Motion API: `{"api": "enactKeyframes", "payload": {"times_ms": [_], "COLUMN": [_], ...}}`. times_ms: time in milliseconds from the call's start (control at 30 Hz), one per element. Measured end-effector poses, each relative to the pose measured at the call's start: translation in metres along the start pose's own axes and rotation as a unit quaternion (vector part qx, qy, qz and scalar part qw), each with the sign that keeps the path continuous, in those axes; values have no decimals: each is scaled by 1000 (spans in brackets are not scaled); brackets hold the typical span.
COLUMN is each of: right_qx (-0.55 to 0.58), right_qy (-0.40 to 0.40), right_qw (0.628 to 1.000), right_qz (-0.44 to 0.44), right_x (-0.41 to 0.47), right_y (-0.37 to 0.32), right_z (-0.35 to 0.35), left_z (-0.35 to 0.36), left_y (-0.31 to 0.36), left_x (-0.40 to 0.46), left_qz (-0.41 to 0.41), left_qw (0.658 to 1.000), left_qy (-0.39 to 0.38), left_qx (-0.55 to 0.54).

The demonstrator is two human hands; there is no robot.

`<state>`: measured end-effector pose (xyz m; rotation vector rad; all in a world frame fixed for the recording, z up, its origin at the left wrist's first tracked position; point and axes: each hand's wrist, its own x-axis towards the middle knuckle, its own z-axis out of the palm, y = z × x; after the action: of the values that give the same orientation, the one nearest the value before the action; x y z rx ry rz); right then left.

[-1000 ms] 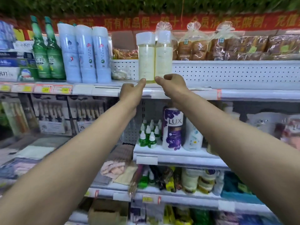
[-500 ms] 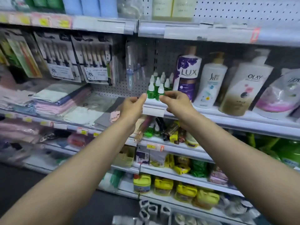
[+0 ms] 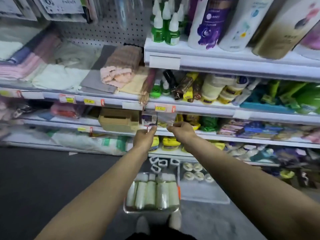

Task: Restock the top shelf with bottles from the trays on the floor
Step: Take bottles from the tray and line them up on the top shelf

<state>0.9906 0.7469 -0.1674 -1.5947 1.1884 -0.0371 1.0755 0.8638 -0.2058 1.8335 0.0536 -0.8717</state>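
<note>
We face the stocked shelves (image 3: 225, 66), our arms stretched out over the floor (image 3: 43, 179). Below lies a metal tray (image 3: 150, 210) of pale wrapped bottles (image 3: 152, 193), a clear tray (image 3: 206, 196) just beside it. Our left hand (image 3: 144, 137) and right hand (image 3: 181, 131) hang empty, fingers loosely curled.

Your view has dropped from the top shelf, where two pale bottles stood between your hands a second ago, down past the middle shelves to the floor. Your left hand (image 3: 144, 137) and right hand (image 3: 181, 131) have come down with it, both arms stretched forward, and now hang empty above the tray (image 3: 152, 209) of pale bottles (image 3: 152, 193) by your feet, which have come into view.
</note>
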Motion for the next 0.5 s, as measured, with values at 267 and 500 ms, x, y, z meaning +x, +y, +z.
{"api": "enactKeyframes", "payload": {"times_ms": [267, 500], "right_qx": [-43, -81], "right_qy": [17, -18], "right_qw": [992, 978], "right_qz": [114, 191], "right_x": [14, 55], "right_y": [95, 185], "right_z": [27, 45], "left_z": [11, 22], "left_y": [-93, -177], "left_x": [29, 47], "left_qz": [-102, -162], "left_qw": [993, 982], "left_qy": [-35, 16], "left_qx": [46, 94]}}
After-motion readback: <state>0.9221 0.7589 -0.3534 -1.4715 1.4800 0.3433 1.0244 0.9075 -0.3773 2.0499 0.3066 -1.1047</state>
